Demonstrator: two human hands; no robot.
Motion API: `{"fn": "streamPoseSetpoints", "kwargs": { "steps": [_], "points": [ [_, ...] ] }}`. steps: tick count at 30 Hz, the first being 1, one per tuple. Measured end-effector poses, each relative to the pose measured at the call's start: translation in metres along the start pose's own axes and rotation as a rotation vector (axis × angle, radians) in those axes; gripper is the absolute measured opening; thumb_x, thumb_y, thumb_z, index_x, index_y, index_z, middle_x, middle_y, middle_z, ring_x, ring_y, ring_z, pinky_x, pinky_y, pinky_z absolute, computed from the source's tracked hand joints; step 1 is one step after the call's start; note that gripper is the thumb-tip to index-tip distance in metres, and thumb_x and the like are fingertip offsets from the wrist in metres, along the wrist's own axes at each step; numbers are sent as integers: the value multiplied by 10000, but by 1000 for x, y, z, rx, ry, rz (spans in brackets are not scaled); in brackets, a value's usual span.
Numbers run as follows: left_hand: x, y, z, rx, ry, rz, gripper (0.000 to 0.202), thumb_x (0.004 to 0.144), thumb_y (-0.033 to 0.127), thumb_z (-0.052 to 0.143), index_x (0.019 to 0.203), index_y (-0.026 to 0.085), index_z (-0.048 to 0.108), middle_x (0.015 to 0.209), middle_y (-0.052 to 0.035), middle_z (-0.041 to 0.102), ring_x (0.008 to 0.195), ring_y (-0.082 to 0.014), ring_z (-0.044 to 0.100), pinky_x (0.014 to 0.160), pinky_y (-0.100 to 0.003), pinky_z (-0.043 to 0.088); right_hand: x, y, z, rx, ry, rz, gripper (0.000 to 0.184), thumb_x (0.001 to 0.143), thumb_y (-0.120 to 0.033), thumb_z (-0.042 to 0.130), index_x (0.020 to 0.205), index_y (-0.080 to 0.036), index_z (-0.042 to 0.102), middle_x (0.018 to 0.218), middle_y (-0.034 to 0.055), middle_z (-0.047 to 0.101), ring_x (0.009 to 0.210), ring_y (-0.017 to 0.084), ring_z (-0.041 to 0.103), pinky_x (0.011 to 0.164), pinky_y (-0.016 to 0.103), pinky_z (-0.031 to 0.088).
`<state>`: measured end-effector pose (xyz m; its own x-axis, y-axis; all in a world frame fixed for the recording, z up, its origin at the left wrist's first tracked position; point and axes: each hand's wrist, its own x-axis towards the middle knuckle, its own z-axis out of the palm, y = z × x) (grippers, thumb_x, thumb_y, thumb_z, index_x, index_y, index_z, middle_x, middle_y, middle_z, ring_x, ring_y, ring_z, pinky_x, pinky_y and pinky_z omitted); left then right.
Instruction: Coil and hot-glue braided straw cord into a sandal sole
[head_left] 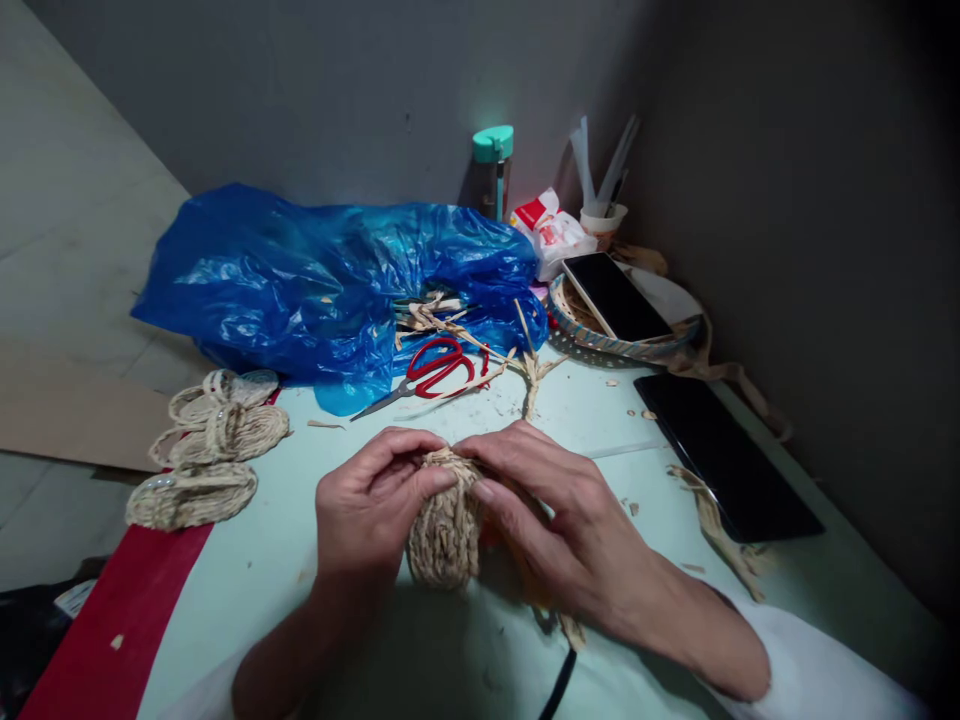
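Note:
Both my hands hold a small woven straw piece (444, 525) low over the pale green table (300, 560). My left hand (367, 510) curls round its left side, fingers closed on the top edge. My right hand (555, 525) grips the right side, thumb and fingers pressed on the weave. Loose straw strands (531, 375) run from the piece toward the back. Red-handled scissors (431, 370) lie just beyond my hands.
A blue plastic bag (315, 280) with straw fills the back left. Finished woven straw pieces (210, 450) lie at the left edge. A round tray (600, 335) carries a phone (615, 297); a dark flat slab (724, 455) lies right. A bottle (493, 170) and cup (602, 220) stand by the wall.

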<state>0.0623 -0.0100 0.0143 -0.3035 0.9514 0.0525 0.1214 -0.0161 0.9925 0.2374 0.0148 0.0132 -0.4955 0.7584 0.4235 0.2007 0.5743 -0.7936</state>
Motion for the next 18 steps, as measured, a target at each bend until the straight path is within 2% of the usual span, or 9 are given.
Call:
{"fn": "streamPoseSetpoints", "kwargs": {
  "steps": [3, 5, 7, 9, 14, 16, 18],
  "points": [
    [4, -5, 1, -41, 33, -33, 172, 686, 193, 862, 834, 221, 779, 811, 11, 747, 764, -146, 692, 733, -204, 559, 0, 3, 0, -16, -52, 38, 318, 996, -151, 540, 1289, -93, 652, 1170, 113, 729, 1074, 190, 643, 958, 322, 503],
    [7, -8, 0, -65, 51, -17, 265, 717, 222, 857, 971, 237, 784, 883, 8, 746, 823, -139, 685, 756, -190, 545, 1, 3, -1, -39, -81, 87, 417, 994, -171, 526, 1401, -99, 581, 1185, 120, 732, 1038, 202, 672, 916, 334, 521],
    [11, -8, -2, -120, 46, -16, 338, 754, 250, 841, 1084, 248, 772, 952, 1, 750, 858, -133, 683, 769, -186, 535, 3, 1, -5, -69, -102, 154, 557, 993, -216, 514, 1533, -113, 427, 1048, 99, 757, 866, 205, 691, 787, 333, 533],
    [14, -8, -4, -198, 29, -43, 341, 770, 270, 833, 1104, 243, 770, 1000, -12, 763, 868, -136, 689, 777, -196, 533, 5, -2, -11, -99, -127, 199, 629, 989, -252, 513, 1581, -137, 334, 881, 47, 750, 712, 195, 664, 689, 314, 503],
    [17, -7, -7, -284, 6, -83, 282, 743, 258, 857, 1012, 193, 802, 1029, -37, 780, 909, -144, 677, 836, -209, 512, 6, -8, -36, -211, -248, 204, 423, 972, -232, 534, 1384, -147, 575, 700, -13, 674, 633, 168, 611, 610, 270, 433],
    [17, -5, -7, -345, -2, -102, 275, 717, 243, 874, 978, 186, 811, 1007, -34, 782, 902, -137, 673, 840, -201, 511, 4, -10, -48, -283, -244, 154, 406, 980, -247, 555, 1378, -171, 590, 761, -2, 693, 698, 174, 634, 629, 269, 447],
    [18, -3, -7, -399, -28, -132, 282, 688, 242, 892, 952, 181, 814, 962, -35, 784, 860, -134, 678, 819, -202, 524, 7, -13, -60, -372, -218, 68, 377, 988, -238, 561, 1360, -204, 612, 908, 27, 741, 811, 191, 672, 699, 287, 481]
  ]
}}
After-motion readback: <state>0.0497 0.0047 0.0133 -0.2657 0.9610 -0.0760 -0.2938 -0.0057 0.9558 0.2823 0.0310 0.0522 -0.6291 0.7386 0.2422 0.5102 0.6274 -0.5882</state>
